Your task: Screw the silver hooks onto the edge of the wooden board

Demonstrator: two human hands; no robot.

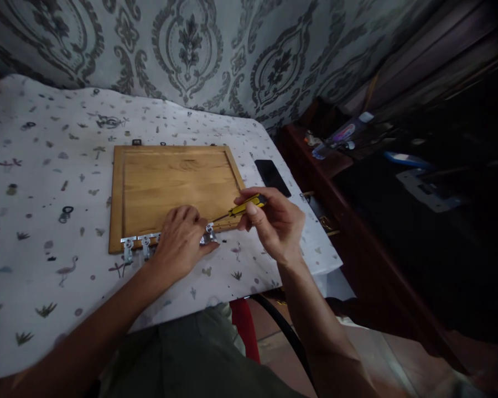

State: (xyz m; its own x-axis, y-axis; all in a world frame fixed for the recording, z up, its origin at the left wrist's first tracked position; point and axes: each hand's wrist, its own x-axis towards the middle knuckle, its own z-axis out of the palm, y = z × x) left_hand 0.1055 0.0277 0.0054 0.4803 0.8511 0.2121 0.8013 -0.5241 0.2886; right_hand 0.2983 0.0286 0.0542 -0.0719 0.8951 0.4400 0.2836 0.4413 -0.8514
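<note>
Yellow and black, the screwdriver (247, 205) was, in the head view, clamped in the right grip (280, 224), with fingers and thumb together around its handle. Its thin shaft pointed down and left to a shiny fitting (209, 237) at the near edge of the panel (174, 185); whether the tip touched it, I could not tell. This slant seemed chosen so that the tool could reach past the left grip (180, 240). That one lay over the near edge, its fingers and thumb about the same fitting, probably to steady it; I could not tell if they pinched it. The wooden panel lay flat on the printed surface (83, 199), its near edge toward the person, which perhaps made the fittings easier to reach. Two more fittings (128, 250) (146, 247) sat on that edge to the left, while the left grip hid the part between. Right of the panel, well apart from the screwdriver's tip, a phone (273, 177) lay flat. Farther right, a bottle (342, 135) rested on dark furniture (357, 243), out of the way.
</note>
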